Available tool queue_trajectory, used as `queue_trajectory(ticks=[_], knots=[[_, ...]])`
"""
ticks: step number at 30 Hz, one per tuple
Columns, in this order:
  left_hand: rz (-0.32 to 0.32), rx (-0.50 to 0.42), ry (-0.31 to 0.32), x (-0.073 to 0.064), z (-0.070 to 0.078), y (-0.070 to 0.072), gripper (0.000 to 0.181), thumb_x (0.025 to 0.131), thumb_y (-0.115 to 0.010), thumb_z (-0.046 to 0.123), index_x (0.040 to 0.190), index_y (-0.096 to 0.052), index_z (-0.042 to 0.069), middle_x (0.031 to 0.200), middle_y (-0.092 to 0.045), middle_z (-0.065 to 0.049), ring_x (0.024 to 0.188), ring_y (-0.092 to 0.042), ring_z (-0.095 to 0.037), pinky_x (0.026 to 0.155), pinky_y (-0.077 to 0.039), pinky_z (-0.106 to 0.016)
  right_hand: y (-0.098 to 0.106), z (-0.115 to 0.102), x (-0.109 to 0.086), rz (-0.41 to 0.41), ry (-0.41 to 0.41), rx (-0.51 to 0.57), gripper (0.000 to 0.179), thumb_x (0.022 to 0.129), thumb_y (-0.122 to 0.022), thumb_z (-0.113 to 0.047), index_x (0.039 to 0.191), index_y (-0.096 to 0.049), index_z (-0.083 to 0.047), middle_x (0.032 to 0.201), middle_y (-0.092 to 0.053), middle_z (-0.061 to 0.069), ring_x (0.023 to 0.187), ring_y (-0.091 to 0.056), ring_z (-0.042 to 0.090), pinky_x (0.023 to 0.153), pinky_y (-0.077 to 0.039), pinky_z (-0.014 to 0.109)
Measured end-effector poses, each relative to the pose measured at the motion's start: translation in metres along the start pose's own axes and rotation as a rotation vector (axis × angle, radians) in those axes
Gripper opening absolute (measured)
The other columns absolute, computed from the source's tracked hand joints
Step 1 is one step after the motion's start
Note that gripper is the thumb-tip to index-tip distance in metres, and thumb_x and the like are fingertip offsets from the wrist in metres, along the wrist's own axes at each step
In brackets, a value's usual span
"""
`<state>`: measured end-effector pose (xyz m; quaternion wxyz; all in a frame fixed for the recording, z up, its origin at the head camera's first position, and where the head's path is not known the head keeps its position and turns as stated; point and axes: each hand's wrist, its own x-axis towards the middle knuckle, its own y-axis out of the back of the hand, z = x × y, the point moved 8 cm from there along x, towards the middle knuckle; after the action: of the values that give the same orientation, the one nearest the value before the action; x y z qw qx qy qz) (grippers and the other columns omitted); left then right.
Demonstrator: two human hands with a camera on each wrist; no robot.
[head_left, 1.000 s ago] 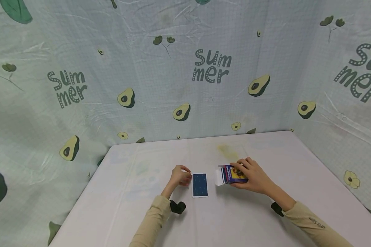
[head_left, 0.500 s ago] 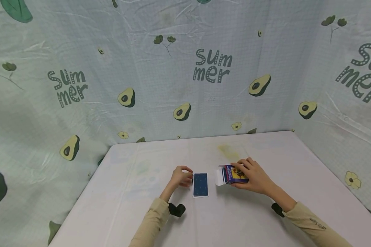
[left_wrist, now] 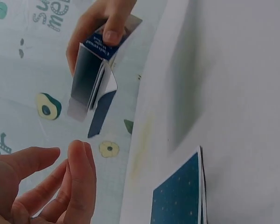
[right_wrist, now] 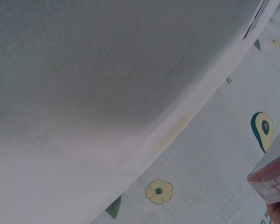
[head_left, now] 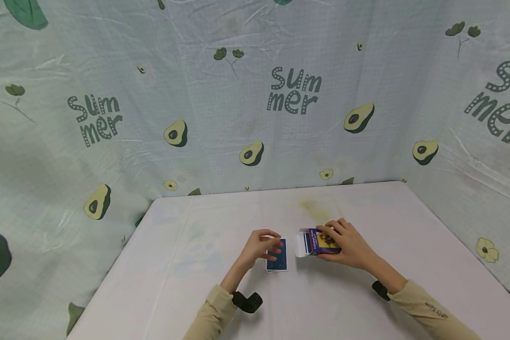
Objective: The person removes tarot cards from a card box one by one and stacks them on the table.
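My right hand (head_left: 352, 248) grips a purple-and-yellow tarot card box (head_left: 326, 242), fingers on its far side and thumb on its near side. The box is tilted, its mouth facing left with the flap (left_wrist: 102, 112) hanging out. In the left wrist view, a few cards (left_wrist: 98, 84) stand inside it beside a wide gap. My left hand (head_left: 257, 248) hovers over a small pile of blue-backed cards (head_left: 277, 265) lying on the table, overlapping it in the head view. Its fingers are loosely bent, with nothing between thumb and fingertips.
A white cloth covers the table (head_left: 204, 283), with a yellowish stain (head_left: 314, 208) towards the back. Behind and at both sides hangs a pale curtain (head_left: 212, 104) printed with avocados and lettering.
My left hand has moved right, from beside the card pile to over it. The pile's top card has shifted slightly against the one below. My right hand and the box stay nearly still.
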<state>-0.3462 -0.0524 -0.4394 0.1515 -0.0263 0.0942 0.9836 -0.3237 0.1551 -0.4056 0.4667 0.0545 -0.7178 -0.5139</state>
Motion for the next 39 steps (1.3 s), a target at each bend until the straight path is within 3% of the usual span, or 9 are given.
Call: queue_trajectory(ticks=[9, 16, 21, 30, 39], knots=[[-0.047, -0.039, -0.034, -0.02, 0.029, -0.021, 0.03, 0.088, -0.053, 0.01, 0.109, -0.053, -0.011, 0.103, -0.06, -0.031, 0.085, -0.063, -0.04, 0.061, -0.056, -0.033, 0.002, -0.008, 0.003, -0.005, -0.003, -0.002, 0.071, 0.058, -0.076, -0.05, 0.119, -0.053, -0.021, 0.102, -0.051, -0.005, 0.089, -0.037, 0.008, 0.069, -0.038, 0.028], [-0.054, -0.036, -0.051, -0.026, 0.04, -0.028, 0.03, 0.089, -0.052, 0.01, 0.109, -0.054, -0.012, 0.103, -0.061, -0.03, 0.083, -0.064, -0.037, 0.065, -0.056, -0.036, 0.002, -0.011, 0.005, 0.001, 0.012, 0.0, 0.073, 0.055, -0.078, -0.047, 0.118, -0.054, -0.02, 0.101, -0.051, -0.004, 0.089, -0.038, 0.009, 0.069, -0.039, 0.029], [-0.07, -0.049, -0.043, -0.025, 0.036, -0.033, 0.03, 0.089, -0.051, 0.01, 0.108, -0.054, -0.012, 0.103, -0.06, -0.031, 0.081, -0.065, -0.034, 0.066, -0.055, -0.038, 0.001, -0.015, 0.007, -0.002, 0.022, 0.011, 0.072, 0.056, -0.078, -0.048, 0.118, -0.054, -0.02, 0.101, -0.051, -0.004, 0.089, -0.038, 0.009, 0.069, -0.04, 0.029], [-0.076, -0.068, -0.015, -0.009, 0.01, -0.039, 0.029, 0.088, -0.054, 0.016, 0.106, -0.057, -0.007, 0.098, -0.064, -0.026, 0.071, -0.067, -0.022, 0.06, -0.056, -0.036, 0.001, -0.02, 0.009, 0.007, 0.048, 0.031, 0.071, 0.057, -0.077, -0.048, 0.118, -0.054, -0.019, 0.101, -0.052, -0.004, 0.089, -0.039, 0.01, 0.069, -0.04, 0.03], [-0.066, -0.07, 0.001, -0.007, 0.006, -0.043, 0.03, 0.086, -0.058, 0.02, 0.103, -0.057, -0.005, 0.09, -0.066, -0.026, 0.066, -0.066, -0.017, 0.059, -0.056, -0.035, -0.004, -0.018, 0.008, 0.005, 0.045, 0.05, 0.072, 0.055, -0.078, -0.047, 0.118, -0.054, -0.021, 0.101, -0.051, -0.005, 0.089, -0.038, 0.009, 0.07, -0.04, 0.03]])
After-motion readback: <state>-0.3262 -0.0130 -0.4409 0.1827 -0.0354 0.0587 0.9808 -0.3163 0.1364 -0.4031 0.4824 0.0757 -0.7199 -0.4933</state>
